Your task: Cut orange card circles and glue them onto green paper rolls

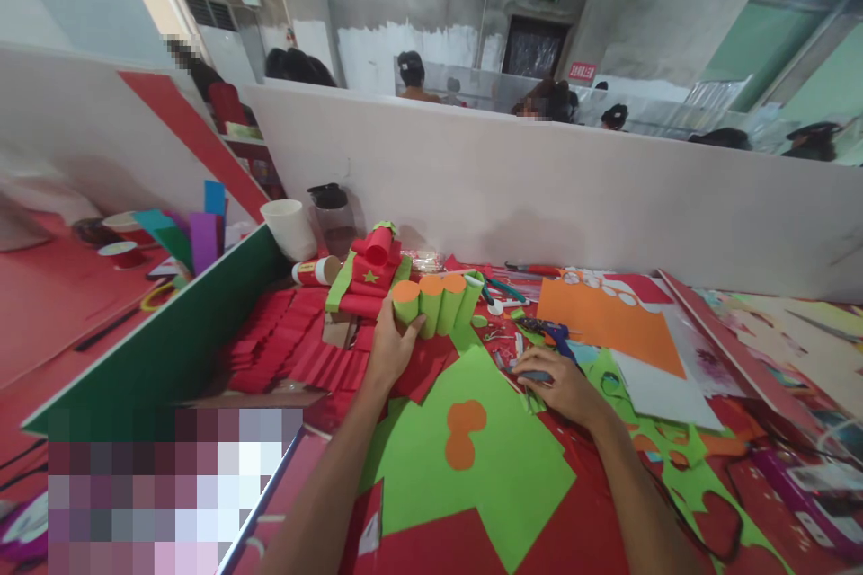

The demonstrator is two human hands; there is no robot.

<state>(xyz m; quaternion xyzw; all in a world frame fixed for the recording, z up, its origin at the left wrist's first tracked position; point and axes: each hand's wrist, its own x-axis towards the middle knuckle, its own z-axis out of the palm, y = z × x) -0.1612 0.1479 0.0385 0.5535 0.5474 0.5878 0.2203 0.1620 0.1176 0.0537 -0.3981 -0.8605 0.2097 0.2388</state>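
Note:
My left hand [397,343] holds a row of green paper tubes [441,305], several of them side by side, most with orange round tops. Farther right, my right hand [549,377] has its fingers closed around a small grey tool [532,375], close to a blue glue gun [556,337]. Between my forearms lies a large green sheet [499,449], with orange paper circles [464,434] on it. A red paper piece with a gold star [370,276] stands just behind my left hand.
Folded red paper strips [297,341] lie at the left by a green divider [168,332]. An orange sheet [607,319] and green scraps [680,445] are at the right. A white partition [539,189] stands behind; people's heads show beyond it.

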